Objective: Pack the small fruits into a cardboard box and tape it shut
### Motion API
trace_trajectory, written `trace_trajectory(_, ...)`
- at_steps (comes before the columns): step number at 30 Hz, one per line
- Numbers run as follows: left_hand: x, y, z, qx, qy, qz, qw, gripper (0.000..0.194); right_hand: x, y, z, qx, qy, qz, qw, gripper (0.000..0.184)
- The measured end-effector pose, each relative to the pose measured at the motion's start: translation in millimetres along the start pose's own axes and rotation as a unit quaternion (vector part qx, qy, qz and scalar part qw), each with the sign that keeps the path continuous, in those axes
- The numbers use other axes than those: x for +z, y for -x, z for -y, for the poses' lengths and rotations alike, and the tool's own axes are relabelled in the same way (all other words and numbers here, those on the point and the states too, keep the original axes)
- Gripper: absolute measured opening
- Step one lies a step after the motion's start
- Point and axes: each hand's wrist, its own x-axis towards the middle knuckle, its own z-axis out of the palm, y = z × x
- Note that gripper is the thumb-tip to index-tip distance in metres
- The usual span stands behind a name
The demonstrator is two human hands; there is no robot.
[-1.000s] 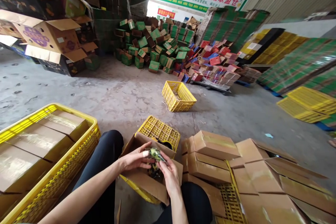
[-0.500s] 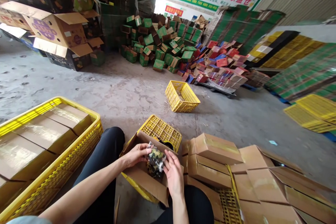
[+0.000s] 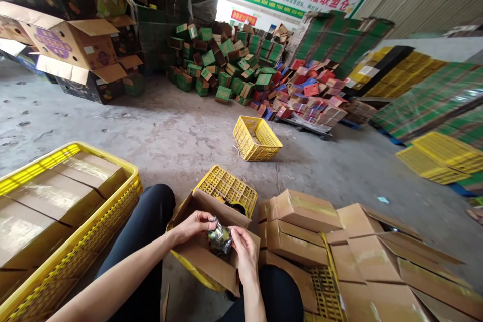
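Between my two hands is a clear, shiny plastic bag [image 3: 220,239] with green and dark contents that I cannot make out. My left hand [image 3: 199,225] pinches its upper left side. On its right side, my right hand [image 3: 243,246] grips the edge with the fingertips. Below the bag stands an open cardboard box [image 3: 211,264], its flaps folded outward and its inside partly hidden by the bag and my hands. The box rests on an upturned yellow crate [image 3: 230,186], between my knees. Behind the box wall a black object, possibly a tape dispenser, shows in part.
Closed cartons fill a yellow crate [image 3: 138,178] on the left. More cardboard boxes [image 3: 305,211] are stacked at the right, close to my knee. Ahead on the concrete floor sits a yellow basket [image 3: 256,148]. Heaps of green boxes [image 3: 222,93] and red boxes [image 3: 311,89] lie farther back.
The plastic bag looks more bunched up and lower over the box. My right hand's fingers have closed from a loose spread to a pinch at its edge. The view has shifted slightly.
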Motion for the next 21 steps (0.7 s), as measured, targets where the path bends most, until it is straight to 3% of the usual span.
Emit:
trace_trajectory(9,0.3,-3,1,0.006,0.107,-0.009,0.994,0.045,1,2,12,0.014,-0.025,-0.008,1.0,0.049)
trace_trajectory(14,-2.0,-4,0,0.012,0.109,-0.018,0.994,0.048,7,9,12,0.073,-0.042,0.03,0.996,0.066)
trace_trajectory(18,-6.2,-6,-1,-0.027,0.139,-0.035,0.989,0.069,1,6,10,0.057,-0.034,0.048,0.997,0.06)
trace_trajectory(21,-10.6,-7,1,-0.105,0.146,-0.04,0.983,0.089,-5,3,11,0.004,-0.011,0.05,0.999,0.059)
